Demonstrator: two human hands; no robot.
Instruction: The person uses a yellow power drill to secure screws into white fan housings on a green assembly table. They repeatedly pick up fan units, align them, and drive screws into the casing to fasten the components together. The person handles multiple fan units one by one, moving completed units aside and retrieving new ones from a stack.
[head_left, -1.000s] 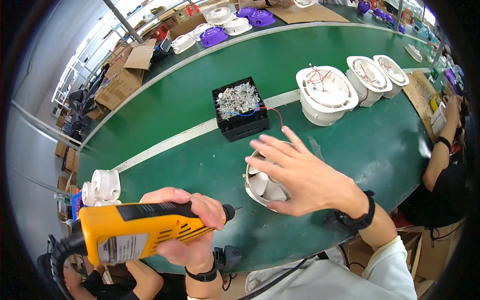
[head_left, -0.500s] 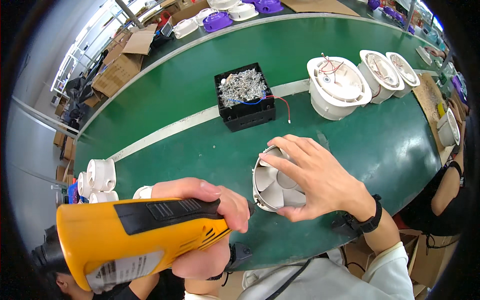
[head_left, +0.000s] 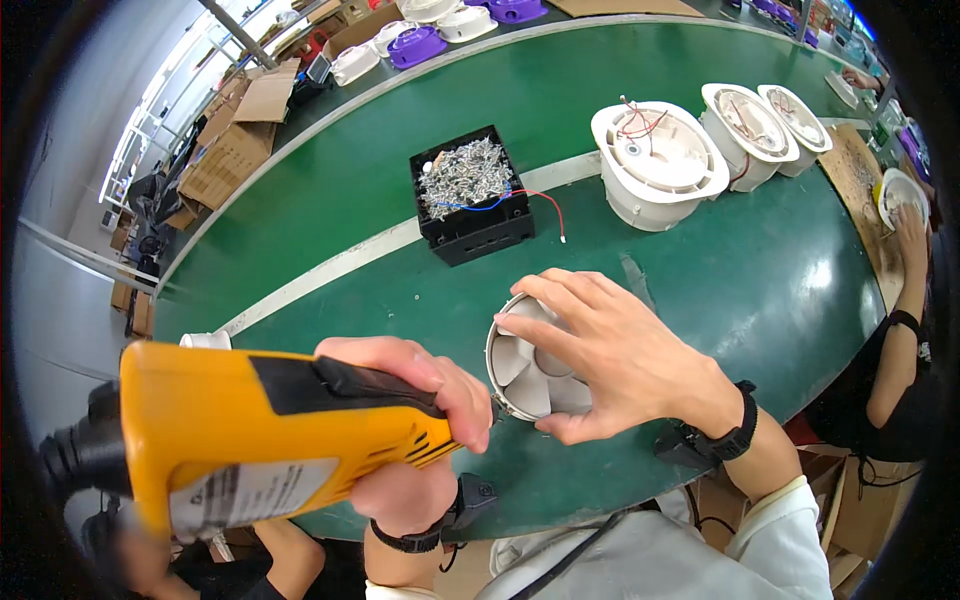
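Note:
My left hand (head_left: 425, 440) is wrapped round a yellow and black power screwdriver (head_left: 215, 425), held level with its front end toward the fan. The tool's tip is mostly hidden by my fingers, close to the left rim of the fan; contact cannot be made out. My right hand (head_left: 625, 350) grips that round white fan (head_left: 530, 385) over its top, fingers on the far rim and thumb on the near side. Pale blades show inside its ring. Beyond the fan stands a black box (head_left: 478, 240) heaped with small screws (head_left: 465, 178); a red and blue wire lies across it.
Several white housings (head_left: 650, 195) with wires stand at the right on the green table (head_left: 380, 310). A co-worker's hand (head_left: 912, 240) touches another white part at the far right. A white part (head_left: 205, 341) shows behind the screwdriver. Purple and white covers (head_left: 415, 47) lie at the back.
The view has shifted slightly. The screwdriver's rear end has swung left and now covers most of the white parts there. At the far right, a co-worker's hand has come onto a white part.

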